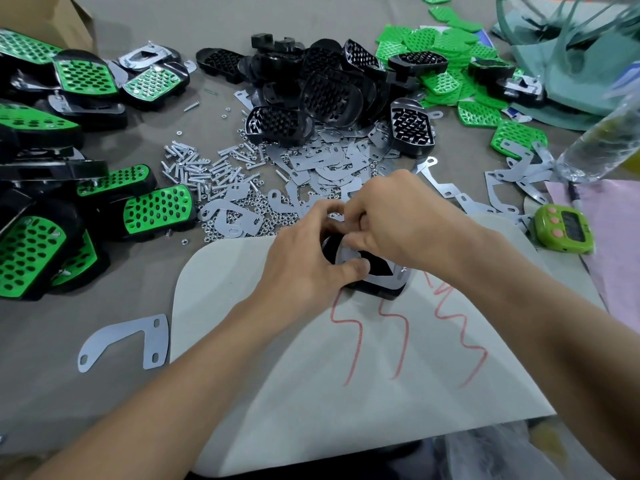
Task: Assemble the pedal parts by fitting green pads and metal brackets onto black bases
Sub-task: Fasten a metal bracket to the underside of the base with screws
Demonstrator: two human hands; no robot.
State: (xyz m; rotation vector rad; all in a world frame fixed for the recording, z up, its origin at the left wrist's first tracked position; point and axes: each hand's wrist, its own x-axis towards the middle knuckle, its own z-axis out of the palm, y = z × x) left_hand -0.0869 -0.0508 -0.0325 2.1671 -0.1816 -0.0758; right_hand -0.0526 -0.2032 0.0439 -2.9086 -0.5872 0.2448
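A black pedal base sits on a pale mat, with a metal bracket lying on top of it. My left hand grips the base from the left, thumb pressing the bracket. My right hand curls over the top of the part, fingers pinching at the bracket's far end. What the fingertips hold there is hidden. Behind lie a heap of black bases, loose green pads and a spread of metal brackets.
Finished green-and-black pedals are stacked at the left. Screws and nuts are scattered mid-table. A single bracket lies beside the pale mat. A green timer and a plastic bottle stand at the right.
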